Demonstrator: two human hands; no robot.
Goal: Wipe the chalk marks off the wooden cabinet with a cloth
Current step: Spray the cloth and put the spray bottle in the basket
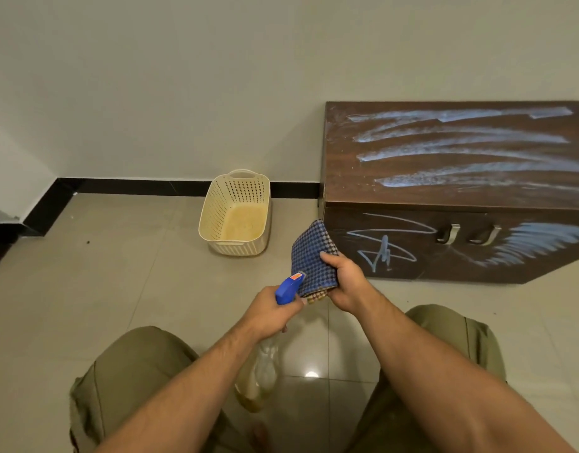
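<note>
Chalk marks (461, 135) are covering the cabinet (347, 194), so I am not wiping yet. My right hand (343, 282) is gripping the cloth (309, 256), my left hand (270, 310) the spray bottle (288, 289).

The wooden cabinet (412, 194) is a low, dark brown box with visible grain. It stands on the floor against the wall at the right of the frame, with two metal handles (446, 233) on its front. Broad pale blue-white chalk strokes (461, 138) run in bands across its top. The front carries a thin chalk scribble (386, 246) at left and a feathered chalk fan (536, 243) at right. The cloth (309, 256), blue-checked and folded, stands upright in my right grip (347, 282) at frame centre. A tan layer shows at its lower edge.
</note>
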